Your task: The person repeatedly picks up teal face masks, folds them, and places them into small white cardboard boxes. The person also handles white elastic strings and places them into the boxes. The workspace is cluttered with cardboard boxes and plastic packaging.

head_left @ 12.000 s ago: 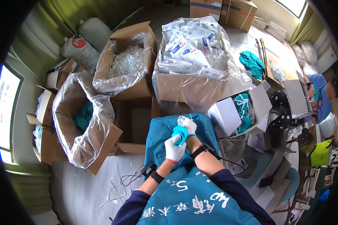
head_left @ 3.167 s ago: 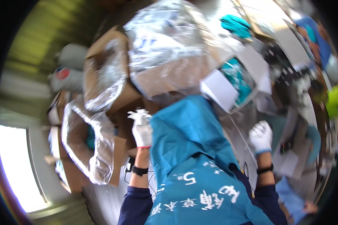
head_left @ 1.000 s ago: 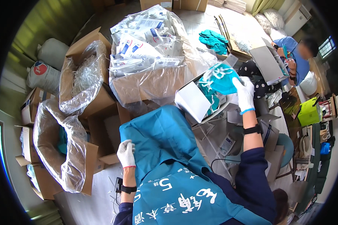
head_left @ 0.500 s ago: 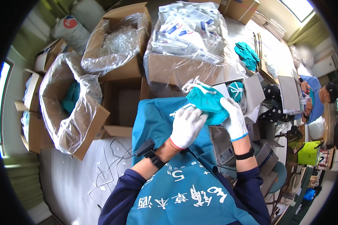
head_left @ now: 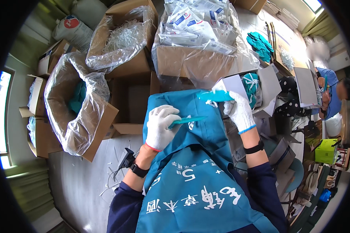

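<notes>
Both hands wear white knit gloves, held above my lap and the blue apron (head_left: pixel 198 147). My left hand (head_left: pixel 163 123) grips a teal face mask (head_left: pixel 194 119), seen nearly edge-on with a bit of white strap below it. In my right hand (head_left: pixel 238 110) is another teal face mask (head_left: pixel 214 95), also seen from a flat angle, its white straps bunched beneath. The two masks are apart. Just beyond my right hand stands an opened white carton (head_left: pixel 269 93) with several teal masks (head_left: pixel 251 87) and white straps inside.
Ahead, a big box (head_left: pixel 194 64) holds white printed packets. Left of it are a box (head_left: pixel 124 40) of shredded filler, an open brown box (head_left: pixel 130 103) and a plastic-lined box (head_left: pixel 54 112) with teal items. At right, a person (head_left: pixel 332 93) sits near a grey-white box (head_left: pixel 307 87).
The masks held together in both hands are now separated, one per hand. My left hand has moved left; the view has shifted slightly.
</notes>
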Demonstrator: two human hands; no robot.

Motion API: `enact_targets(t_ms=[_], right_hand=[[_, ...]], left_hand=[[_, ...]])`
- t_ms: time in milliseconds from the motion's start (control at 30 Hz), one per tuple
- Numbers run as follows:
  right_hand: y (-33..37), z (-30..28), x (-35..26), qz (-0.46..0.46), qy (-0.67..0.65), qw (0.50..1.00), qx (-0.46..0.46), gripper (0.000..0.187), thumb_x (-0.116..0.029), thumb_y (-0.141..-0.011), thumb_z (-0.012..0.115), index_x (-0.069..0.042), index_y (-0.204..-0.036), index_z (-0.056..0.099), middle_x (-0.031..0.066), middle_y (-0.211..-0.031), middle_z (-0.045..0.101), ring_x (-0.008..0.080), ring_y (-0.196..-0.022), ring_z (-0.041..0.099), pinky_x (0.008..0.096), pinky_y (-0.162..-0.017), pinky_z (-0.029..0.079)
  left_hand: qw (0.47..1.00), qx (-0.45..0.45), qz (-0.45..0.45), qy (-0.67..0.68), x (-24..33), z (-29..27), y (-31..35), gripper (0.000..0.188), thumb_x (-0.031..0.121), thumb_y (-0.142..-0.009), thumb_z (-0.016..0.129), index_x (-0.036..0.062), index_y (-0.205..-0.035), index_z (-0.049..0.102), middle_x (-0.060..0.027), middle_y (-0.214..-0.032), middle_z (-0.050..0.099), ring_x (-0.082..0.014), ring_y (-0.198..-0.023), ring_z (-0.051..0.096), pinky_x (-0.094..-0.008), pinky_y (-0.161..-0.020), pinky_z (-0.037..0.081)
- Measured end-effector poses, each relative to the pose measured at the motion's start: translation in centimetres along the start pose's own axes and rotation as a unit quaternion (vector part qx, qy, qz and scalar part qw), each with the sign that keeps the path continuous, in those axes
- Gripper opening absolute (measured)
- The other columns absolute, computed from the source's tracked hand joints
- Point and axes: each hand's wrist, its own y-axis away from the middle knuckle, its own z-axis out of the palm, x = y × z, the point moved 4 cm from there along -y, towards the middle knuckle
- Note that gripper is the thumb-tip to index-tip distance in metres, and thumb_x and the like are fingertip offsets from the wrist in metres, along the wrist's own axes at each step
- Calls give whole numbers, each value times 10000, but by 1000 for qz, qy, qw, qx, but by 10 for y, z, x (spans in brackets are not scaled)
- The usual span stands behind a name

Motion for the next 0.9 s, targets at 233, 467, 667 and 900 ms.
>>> enact_targets(t_ms=[233,467,667,900], right_hand=[[22,52,5,98,-95,991,-2,222,-196,-988,585,-29,-1122,645,24,-710,623,135,-539,580,255,-447,458],[30,52,28,238,-64,966,-74,109,-204,-953,605,-126,-1023,636,13,-629,569,103,-436,495,231,-343,374],[20,46,1,-106,100,989,-23,488,-418,-922,705,-34,-1217,643,42,-1038,696,131,-974,650,297,-917,497],[40,99,23,-20,188,974,-124,309,-206,-936,702,-23,-1183,671,-16,-909,670,41,-763,585,202,-701,480]], left_hand=[[998,19,-16,57,16,-7,-21,278,21,-627,850,107,-858,724,-118,-1194,679,-322,-1146,606,-430,-998,452],[965,-29,-131,223,-9,2,-32,147,-10,-771,791,13,-901,725,-112,-1052,720,-182,-898,681,-292,-800,539],[807,76,-379,447,-25,15,-22,231,92,-875,762,-45,-1053,707,-58,-908,725,-101,-781,664,-237,-733,537],[779,103,-374,494,-23,32,-32,232,56,-893,729,-32,-1101,676,-71,-992,721,-122,-848,671,-255,-778,534]])
